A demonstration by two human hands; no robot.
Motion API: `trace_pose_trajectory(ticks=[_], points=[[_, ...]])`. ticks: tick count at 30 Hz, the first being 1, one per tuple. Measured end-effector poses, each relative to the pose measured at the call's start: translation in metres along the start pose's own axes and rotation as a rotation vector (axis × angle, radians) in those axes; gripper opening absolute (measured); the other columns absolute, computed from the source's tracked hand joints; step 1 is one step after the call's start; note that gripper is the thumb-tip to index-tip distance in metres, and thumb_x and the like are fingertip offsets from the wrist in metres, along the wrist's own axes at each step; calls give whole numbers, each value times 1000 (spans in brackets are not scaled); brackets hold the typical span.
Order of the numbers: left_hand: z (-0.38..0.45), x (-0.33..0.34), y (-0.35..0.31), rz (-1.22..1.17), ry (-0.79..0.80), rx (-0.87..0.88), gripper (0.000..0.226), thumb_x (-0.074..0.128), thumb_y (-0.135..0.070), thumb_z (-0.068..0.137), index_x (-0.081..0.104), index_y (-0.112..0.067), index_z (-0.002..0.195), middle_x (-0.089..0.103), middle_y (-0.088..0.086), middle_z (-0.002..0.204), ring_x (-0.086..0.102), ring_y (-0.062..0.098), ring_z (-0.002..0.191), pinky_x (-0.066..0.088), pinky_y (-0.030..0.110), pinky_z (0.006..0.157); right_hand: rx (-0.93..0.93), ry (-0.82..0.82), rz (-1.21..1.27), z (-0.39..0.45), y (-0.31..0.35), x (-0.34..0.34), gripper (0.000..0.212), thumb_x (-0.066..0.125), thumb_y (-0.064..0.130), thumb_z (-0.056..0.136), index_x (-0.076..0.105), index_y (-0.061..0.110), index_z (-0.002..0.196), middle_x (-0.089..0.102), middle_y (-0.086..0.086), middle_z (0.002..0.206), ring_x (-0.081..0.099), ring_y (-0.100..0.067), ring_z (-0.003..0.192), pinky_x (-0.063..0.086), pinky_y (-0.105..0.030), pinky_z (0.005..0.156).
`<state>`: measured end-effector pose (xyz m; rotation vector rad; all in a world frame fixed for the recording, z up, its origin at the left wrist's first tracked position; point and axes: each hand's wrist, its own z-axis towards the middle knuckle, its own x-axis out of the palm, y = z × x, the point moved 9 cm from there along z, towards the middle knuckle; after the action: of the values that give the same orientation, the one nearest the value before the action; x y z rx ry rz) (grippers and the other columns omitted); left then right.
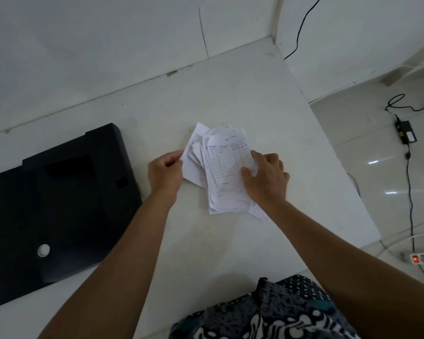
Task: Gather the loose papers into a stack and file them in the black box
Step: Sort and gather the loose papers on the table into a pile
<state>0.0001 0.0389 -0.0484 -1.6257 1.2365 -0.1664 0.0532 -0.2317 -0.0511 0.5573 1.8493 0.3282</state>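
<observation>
A messy bundle of white papers [220, 165], with a printed form on top, lies fanned out on the white table [230, 94]. My left hand [165, 173] pinches the bundle's left edge. My right hand [264, 178] grips its right side, thumb on the top sheet. The black box [59, 204] lies flat on the table to the left of my hands, with a round white hole near its front. It is apart from the papers.
The table's right edge drops to a tiled floor with a black power adapter [406, 134], cables and a power strip [419, 258] with a red light. A white wall stands behind the table. Patterned clothing [279, 311] shows at the bottom.
</observation>
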Motion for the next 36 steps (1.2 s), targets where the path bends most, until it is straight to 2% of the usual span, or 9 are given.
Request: trace_pose_trajectory(ticks=[3, 7, 13, 17, 20, 25, 28, 32, 36], points=[[12, 8, -10, 66, 93, 7, 30, 62, -1, 90, 76, -16, 112, 71, -8, 103, 64, 6, 93, 48, 10, 73, -6, -18, -2, -2, 2, 0, 49, 56, 39, 93, 49, 30, 140, 46, -1, 130, 44, -24, 123, 33, -43, 102], [21, 12, -9, 59, 147, -95, 29, 65, 1, 86, 77, -15, 107, 74, 2, 102, 69, 19, 96, 58, 36, 90, -15, -16, 0, -2, 3, -1, 49, 56, 38, 93, 48, 28, 140, 46, -2, 131, 45, -24, 121, 35, -42, 100], [-7, 16, 18, 48, 175, -163, 23, 66, -3, 90, 72, -21, 103, 72, -1, 98, 70, 19, 94, 62, 34, 78, 31, -27, 59, -5, 0, 1, 49, 57, 38, 94, 48, 26, 140, 47, -4, 130, 51, -25, 117, 45, -42, 95], [-26, 21, 34, 136, 235, -133, 21, 70, -9, 85, 75, -24, 99, 75, -1, 96, 72, 20, 92, 61, 41, 85, 111, -98, -7, -14, -10, -5, 50, 54, 48, 93, 50, 26, 138, 50, -2, 130, 47, -26, 121, 38, -43, 97], [-42, 25, 28, 259, 261, -55, 15, 64, -18, 90, 75, -13, 80, 71, -1, 75, 67, 18, 72, 58, 30, 70, 116, -95, -16, -25, -13, -1, 51, 52, 52, 93, 51, 26, 137, 50, -2, 130, 46, -25, 121, 37, -44, 98], [-50, 25, -11, 330, 75, 99, 34, 55, -18, 91, 40, -15, 61, 40, 0, 55, 35, 15, 54, 29, 26, 54, 116, -104, -19, -24, -10, -4, 51, 50, 53, 94, 54, 22, 134, 44, -1, 137, 42, -25, 126, 35, -45, 100], [-59, 44, -15, 337, 153, 91, 39, 61, -24, 93, 45, -18, 58, 48, -5, 55, 43, 9, 52, 32, 24, 54, 8, -4, 27, -25, 4, 4, 49, 51, 49, 96, 54, 21, 136, 47, -3, 136, 46, -26, 126, 37, -44, 102], [-60, 36, -4, 295, 81, 27, 35, 63, -24, 91, 47, -12, 62, 50, -3, 58, 46, 13, 56, 33, 25, 56, 182, -69, 84, -26, -24, -16, 56, 53, 52, 94, 52, 19, 139, 49, -4, 139, 45, -26, 128, 38, -45, 102], [-66, 51, 2, 206, 124, -73, 23, 70, -27, 87, 66, -8, 74, 62, 2, 70, 56, 17, 64, 44, 26, 61, 200, 71, 205, -20, -18, -5, 62, 65, 51, 88, 50, 13, 134, 60, -6, 127, 58, -28, 117, 49, -40, 96]])
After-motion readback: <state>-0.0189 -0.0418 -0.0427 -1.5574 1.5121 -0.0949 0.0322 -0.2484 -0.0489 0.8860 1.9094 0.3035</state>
